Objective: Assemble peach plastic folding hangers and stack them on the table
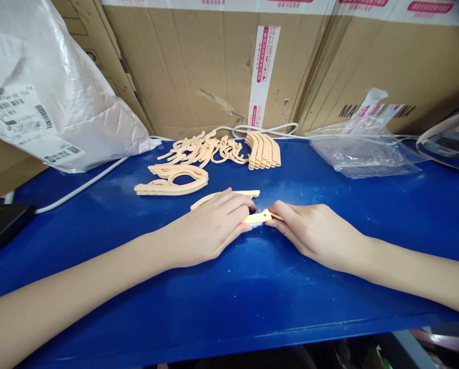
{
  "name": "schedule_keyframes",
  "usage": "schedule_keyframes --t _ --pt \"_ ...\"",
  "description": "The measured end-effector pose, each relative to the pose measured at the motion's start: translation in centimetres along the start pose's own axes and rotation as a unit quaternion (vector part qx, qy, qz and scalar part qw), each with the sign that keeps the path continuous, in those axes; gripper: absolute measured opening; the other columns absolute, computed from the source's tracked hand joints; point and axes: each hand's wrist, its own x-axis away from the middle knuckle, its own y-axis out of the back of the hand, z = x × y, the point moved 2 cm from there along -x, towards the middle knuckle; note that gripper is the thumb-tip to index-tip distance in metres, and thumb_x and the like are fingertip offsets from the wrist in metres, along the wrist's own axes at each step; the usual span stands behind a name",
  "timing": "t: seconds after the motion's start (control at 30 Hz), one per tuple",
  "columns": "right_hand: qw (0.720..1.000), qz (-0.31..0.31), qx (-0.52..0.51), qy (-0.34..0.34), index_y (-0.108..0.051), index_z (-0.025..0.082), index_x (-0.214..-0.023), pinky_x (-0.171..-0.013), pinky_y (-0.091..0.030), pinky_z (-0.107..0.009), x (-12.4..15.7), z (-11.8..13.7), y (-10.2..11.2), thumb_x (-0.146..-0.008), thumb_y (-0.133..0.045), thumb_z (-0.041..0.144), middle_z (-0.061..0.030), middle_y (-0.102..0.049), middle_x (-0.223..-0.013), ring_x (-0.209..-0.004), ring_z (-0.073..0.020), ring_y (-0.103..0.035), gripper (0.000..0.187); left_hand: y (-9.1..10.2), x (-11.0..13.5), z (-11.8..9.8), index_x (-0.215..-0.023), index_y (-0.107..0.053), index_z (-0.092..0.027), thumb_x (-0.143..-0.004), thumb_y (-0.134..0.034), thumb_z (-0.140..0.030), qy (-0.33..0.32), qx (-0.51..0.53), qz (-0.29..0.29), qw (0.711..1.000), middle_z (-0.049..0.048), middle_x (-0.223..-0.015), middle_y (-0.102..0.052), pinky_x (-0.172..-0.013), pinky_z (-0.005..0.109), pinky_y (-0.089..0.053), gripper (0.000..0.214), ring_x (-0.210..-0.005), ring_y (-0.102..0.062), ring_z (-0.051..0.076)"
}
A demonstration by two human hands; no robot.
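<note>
My left hand (210, 228) lies fingers-down over a beige plastic hanger piece (248, 194) on the blue table (229, 287), pressing it flat. My right hand (310, 230) is closed in a pinch on the end of a small beige plastic piece (258, 217) that sticks out between the two hands. The fingertips of both hands nearly meet at that piece. Part of the hanger piece is hidden under my left hand.
Behind the hands lie a stack of curved beige hanger parts (173, 182), a loose heap of hooks (204, 148) and an upright row of parts (263, 151). A white plastic bag (48, 87), clear bags (362, 148), cardboard boxes (214, 66), a white cable (79, 187) and a dark phone (0, 223) surround them.
</note>
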Motion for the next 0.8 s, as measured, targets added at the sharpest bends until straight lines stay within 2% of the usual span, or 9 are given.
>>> schedule_keyframes --t 0.3,0.5,0.7,0.8 --pt "0.997 -0.018 0.063 0.033 -0.047 0.018 -0.079 -0.041 -0.028 -0.025 0.0 0.07 0.28 -0.104 -0.025 0.031 0.0027 -0.053 -0.059 -0.042 -0.0107 -0.05 0.035 0.13 -0.11 -0.06 -0.108 -0.056 -0.014 -0.102 -0.034 -0.025 0.004 0.013 0.001 1.0 0.0097 -0.13 -0.053 -0.116 0.047 -0.027 0.025 -0.126 -0.045 0.022" --pt "0.99 -0.034 0.122 0.064 -0.048 0.018 -0.08 -0.042 -0.029 -0.027 0.02 0.03 0.3 -0.103 -0.03 0.026 0.0027 -0.052 -0.061 -0.045 -0.012 -0.052 0.03 0.1 -0.08 0.01 -0.109 -0.055 -0.014 -0.102 -0.033 -0.024 0.003 0.013 -0.002 1.0 0.0097 -0.13 -0.054 -0.116 0.049 -0.028 0.025 -0.124 -0.047 0.022" --pt "0.978 -0.034 0.183 0.091 -0.048 0.018 -0.078 -0.044 -0.029 -0.028 0.1 0.05 0.52 -0.099 -0.036 0.016 0.0017 -0.05 -0.062 -0.045 -0.0143 -0.051 0.024 0.01 -0.04 0.09 -0.113 -0.054 -0.014 -0.102 -0.032 -0.024 -0.005 0.013 -0.005 1.0 0.0098 -0.129 -0.054 -0.115 0.048 -0.028 0.026 -0.123 -0.047 0.022" --pt "0.973 -0.042 0.202 0.103 -0.049 0.018 -0.078 -0.045 -0.03 -0.028 0.1 0.13 0.75 -0.096 -0.038 0.011 0.0014 -0.05 -0.061 -0.046 -0.0142 -0.05 0.022 0.05 -0.05 0.06 -0.109 -0.054 -0.014 -0.102 -0.033 -0.024 -0.009 0.012 -0.006 1.0 0.0094 -0.128 -0.055 -0.115 0.047 -0.028 0.025 -0.122 -0.048 0.022"
